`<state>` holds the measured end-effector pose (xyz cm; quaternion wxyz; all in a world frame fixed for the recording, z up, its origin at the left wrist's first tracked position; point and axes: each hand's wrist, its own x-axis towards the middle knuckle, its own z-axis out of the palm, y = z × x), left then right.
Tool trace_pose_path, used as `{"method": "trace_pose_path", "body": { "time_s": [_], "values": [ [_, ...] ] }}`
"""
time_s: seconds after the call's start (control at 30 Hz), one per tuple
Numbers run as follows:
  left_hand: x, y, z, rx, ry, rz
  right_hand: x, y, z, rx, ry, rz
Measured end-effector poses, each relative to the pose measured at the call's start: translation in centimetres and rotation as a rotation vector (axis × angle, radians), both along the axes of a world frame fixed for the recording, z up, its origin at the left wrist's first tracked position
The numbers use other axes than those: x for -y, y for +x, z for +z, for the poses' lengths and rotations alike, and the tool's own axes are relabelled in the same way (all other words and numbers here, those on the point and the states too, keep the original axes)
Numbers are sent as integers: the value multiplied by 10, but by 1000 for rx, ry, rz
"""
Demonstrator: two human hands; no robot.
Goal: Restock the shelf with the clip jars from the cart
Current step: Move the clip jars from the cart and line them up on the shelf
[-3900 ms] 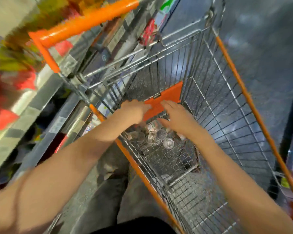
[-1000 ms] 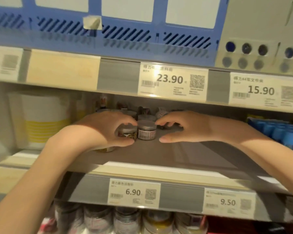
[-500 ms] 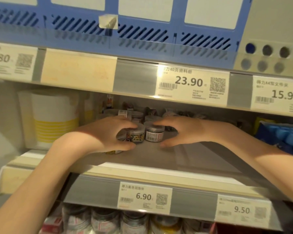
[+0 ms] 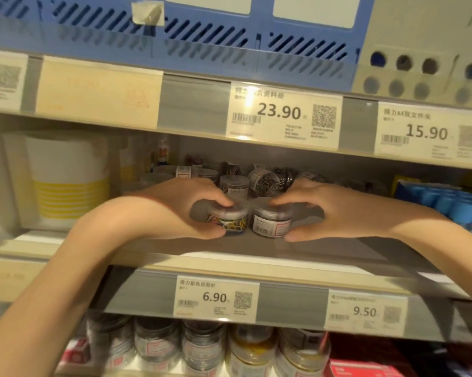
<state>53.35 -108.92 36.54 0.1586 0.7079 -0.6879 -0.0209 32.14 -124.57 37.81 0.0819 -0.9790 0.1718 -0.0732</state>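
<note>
Two small clear clip jars stand side by side on the grey middle shelf [image 4: 256, 251]. My left hand [image 4: 175, 208] curls round the left jar [image 4: 229, 219], which holds coloured clips, with fingers over its lid and thumb at its base. Round the right jar [image 4: 271, 220], which has a white barcode label, my right hand [image 4: 330, 208] curls the same way. Behind them are several more clip jars [image 4: 234, 183], one of them lying on its side [image 4: 267, 179]. The cart is out of view.
A white and yellow striped container [image 4: 66, 180] stands at the shelf's left. Blue items [image 4: 452, 202] fill its right end. The shelf above [image 4: 196, 104] carries price tags and hangs low over the jars. More jars [image 4: 202, 346] line the shelf below.
At first both hands were down in the cart among the jars. Over the last second they stay on the two jars on the shelf, which have slid slightly toward the front edge.
</note>
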Motion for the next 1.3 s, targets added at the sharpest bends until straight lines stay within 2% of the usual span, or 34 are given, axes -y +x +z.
{"method": "trace_pose_path", "body": {
  "time_s": [0.43,0.6,0.77,0.93,1.07,1.3],
  "values": [
    [-7,-5,2,-123,-16,-204,-2,-26,-4,84,241,-5],
    [-7,4,-1,-174,-67,-136,-3,-20,-10,106,321,-40],
    [-10,40,-9,-32,-113,16,-6,-18,-10,132,245,-59],
    [-10,66,-19,71,-98,103,-12,-14,8,283,216,-17],
    [-9,71,-22,65,-122,116,-24,-3,23,335,235,62],
    [-18,66,-22,-16,-125,129,-29,19,20,274,237,118]
  ]
}}
